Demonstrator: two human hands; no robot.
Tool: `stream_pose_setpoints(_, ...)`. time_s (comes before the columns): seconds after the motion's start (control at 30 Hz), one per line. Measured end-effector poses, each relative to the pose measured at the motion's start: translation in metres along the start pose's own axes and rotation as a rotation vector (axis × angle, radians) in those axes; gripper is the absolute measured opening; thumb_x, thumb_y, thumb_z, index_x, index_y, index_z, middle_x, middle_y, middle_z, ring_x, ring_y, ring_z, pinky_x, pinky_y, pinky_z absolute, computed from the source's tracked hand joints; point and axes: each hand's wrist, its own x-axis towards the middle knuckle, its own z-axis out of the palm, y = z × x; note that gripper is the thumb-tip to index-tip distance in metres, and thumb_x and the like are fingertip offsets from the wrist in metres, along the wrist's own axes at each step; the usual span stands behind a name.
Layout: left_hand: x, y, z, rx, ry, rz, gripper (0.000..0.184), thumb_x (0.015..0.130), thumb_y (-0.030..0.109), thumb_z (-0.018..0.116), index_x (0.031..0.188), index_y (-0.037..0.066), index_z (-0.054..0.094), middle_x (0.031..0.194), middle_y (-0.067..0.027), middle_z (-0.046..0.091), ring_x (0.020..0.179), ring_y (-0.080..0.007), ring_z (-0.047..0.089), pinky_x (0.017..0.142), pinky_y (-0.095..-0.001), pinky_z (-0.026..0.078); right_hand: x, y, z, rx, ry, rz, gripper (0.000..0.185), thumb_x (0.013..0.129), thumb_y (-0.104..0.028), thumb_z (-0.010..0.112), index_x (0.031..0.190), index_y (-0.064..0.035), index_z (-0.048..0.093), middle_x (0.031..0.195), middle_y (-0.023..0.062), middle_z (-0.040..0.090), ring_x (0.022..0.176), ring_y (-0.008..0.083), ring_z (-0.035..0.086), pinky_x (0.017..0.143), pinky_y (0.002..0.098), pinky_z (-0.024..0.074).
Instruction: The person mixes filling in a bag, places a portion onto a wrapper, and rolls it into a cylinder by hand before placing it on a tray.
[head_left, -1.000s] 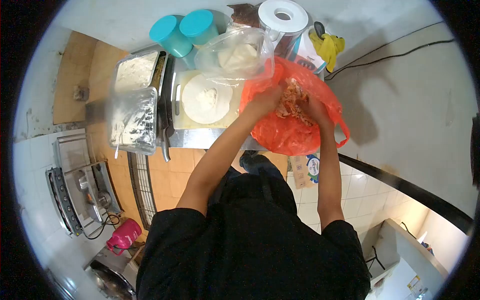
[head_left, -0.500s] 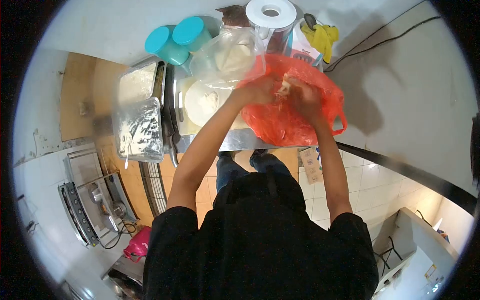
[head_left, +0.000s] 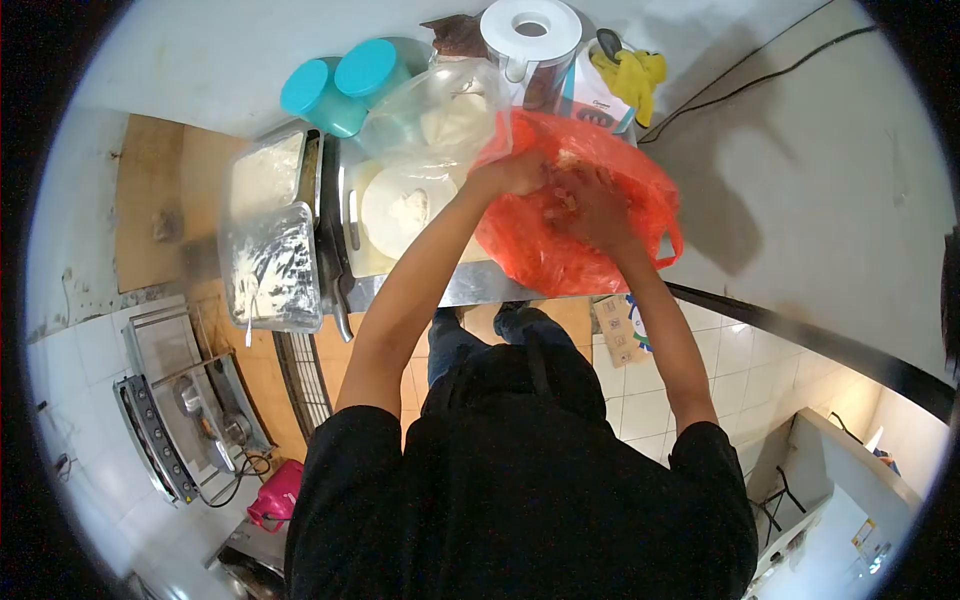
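A red plastic bag (head_left: 540, 250) lies spread on the right of the worktop, with shredded orange-white food (head_left: 567, 160) partly showing between the hands. My left hand (head_left: 520, 172) is at the bag's upper left, its fingers bent at the food and too blurred to read. My right hand (head_left: 597, 208) reaches into the bag from the right, over the food, its fingers spread downward. To the left, a round white dough sheet (head_left: 385, 212) with a small pile of filling (head_left: 412, 207) rests on a cutting board (head_left: 352, 262).
Behind stand two teal-lidded containers (head_left: 366, 68), a clear tub (head_left: 400, 125) holding dough, a white-lidded pitcher (head_left: 530, 32) and a yellow cloth (head_left: 630, 80). Floury trays (head_left: 270, 270) and a knife (head_left: 340, 295) lie left. The counter's metal edge (head_left: 455, 288) runs nearest me.
My hands have drawn closer together over the food, which is now mostly covered. The right hand has shifted left and its fingers have spread. The whole view has shifted slightly.
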Motion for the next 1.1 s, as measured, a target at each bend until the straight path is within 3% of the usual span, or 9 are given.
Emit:
stream_pose_setpoints(0.1, -0.002, -0.005, 0.006, -0.142, 0.040, 0.097, 0.023, 0.086, 0.011, 0.062, 0.106, -0.002, 0.061, 0.094, -0.0228, 0.067, 0.081, -0.0310, 0.060, 0.078, -0.0436, 0.051, 0.001, 0.017, 0.015, 0.614, -0.167, 0.469, 0.042, 0.094, -0.041, 0.064, 0.127, -0.0159, 0.064, 0.122, 0.0158, 0.068, 0.110, 0.0352, 0.064, 0.096, 0.0432, 0.0499)
stream_pose_setpoints(0.2, -0.018, 0.011, 0.002, -0.285, 0.071, 0.127, 0.034, 0.082, 0.011, 0.068, 0.113, 0.002, 0.057, 0.097, -0.0215, 0.066, 0.087, -0.0333, 0.062, 0.081, -0.0443, 0.052, -0.004, 0.041, 0.013, 0.476, -0.289, 0.663, 0.044, 0.097, -0.044, 0.057, 0.130, -0.0163, 0.063, 0.123, 0.0174, 0.067, 0.111, 0.0357, 0.064, 0.098, 0.0448, 0.0493)
stream_pose_setpoints(0.5, -0.021, 0.013, 0.051, 0.143, 0.563, 0.305, 0.040, 0.081, 0.012, 0.072, 0.117, 0.005, 0.056, 0.107, -0.0212, 0.067, 0.098, -0.0404, 0.063, 0.087, -0.0457, 0.051, -0.005, 0.056, 0.007, 0.229, -0.394, 0.532, 0.050, 0.100, -0.048, 0.047, 0.140, -0.0182, 0.055, 0.133, 0.0158, 0.062, 0.121, 0.0359, 0.060, 0.103, 0.0458, 0.0458)
stream_pose_setpoints(0.63, -0.014, 0.003, 0.041, -0.137, 0.372, 0.184, 0.030, 0.081, 0.008, 0.069, 0.110, 0.003, 0.058, 0.103, -0.0214, 0.067, 0.091, -0.0377, 0.064, 0.085, -0.0437, 0.051, -0.015, 0.048, 0.012, 0.208, -0.320, 0.178, 0.056, 0.091, -0.044, 0.067, 0.135, -0.0112, 0.059, 0.132, 0.0139, 0.063, 0.120, 0.0272, 0.060, 0.104, 0.0388, 0.0448)
stream_pose_setpoints(0.7, -0.018, 0.011, 0.023, -0.213, 0.222, 0.262, 0.025, 0.084, 0.006, 0.066, 0.107, 0.001, 0.061, 0.103, -0.0198, 0.068, 0.091, -0.0311, 0.064, 0.084, -0.0419, 0.051, -0.008, 0.050, 0.024, 0.566, -0.353, 0.685, 0.055, 0.093, -0.048, 0.064, 0.134, -0.0114, 0.060, 0.130, 0.0125, 0.064, 0.117, 0.0251, 0.061, 0.104, 0.0376, 0.0443)
stream_pose_setpoints(0.83, -0.006, -0.018, 0.036, -0.260, 0.058, 0.001, 0.030, 0.085, 0.007, 0.065, 0.114, 0.000, 0.064, 0.104, -0.0160, 0.069, 0.100, -0.0260, 0.063, 0.089, -0.0395, 0.050, -0.007, 0.057, 0.002, 0.627, -0.402, 0.717, 0.052, 0.095, -0.048, 0.062, 0.132, -0.0108, 0.062, 0.127, 0.0116, 0.065, 0.113, 0.0221, 0.062, 0.097, 0.0361, 0.0476)
stream_pose_setpoints(0.93, -0.018, 0.004, 0.024, -0.175, -0.057, 0.073, 0.045, 0.085, 0.011, 0.067, 0.129, 0.003, 0.060, 0.115, -0.0117, 0.067, 0.111, -0.0243, 0.060, 0.096, -0.0387, 0.047, -0.022, 0.071, 0.026, 0.088, -0.329, 0.179, 0.048, 0.096, -0.044, 0.062, 0.130, -0.0098, 0.062, 0.119, 0.0127, 0.068, 0.105, 0.0219, 0.064, 0.089, 0.0359, 0.0518)
stream_pose_setpoints(1.0, -0.027, 0.005, 0.032, -0.390, 0.069, 0.014, 0.057, 0.084, 0.016, 0.070, 0.136, 0.003, 0.054, 0.126, -0.0119, 0.062, 0.119, -0.0244, 0.055, 0.101, -0.0381, 0.044, -0.017, 0.072, 0.024, 0.520, -0.234, 0.699, 0.045, 0.097, -0.040, 0.061, 0.131, -0.0100, 0.062, 0.116, 0.0142, 0.070, 0.104, 0.0261, 0.066, 0.087, 0.0386, 0.0537)
stream_pose_setpoints(1.1, -0.029, -0.002, 0.035, -0.389, -0.009, -0.075, 0.062, 0.084, 0.019, 0.072, 0.140, 0.003, 0.051, 0.134, -0.0120, 0.057, 0.123, -0.0250, 0.053, 0.104, -0.0385, 0.043, 0.003, 0.059, -0.014, 0.477, -0.466, 0.607, 0.046, 0.098, -0.038, 0.060, 0.135, -0.0109, 0.059, 0.122, 0.0143, 0.068, 0.110, 0.0292, 0.065, 0.095, 0.0410, 0.0514)
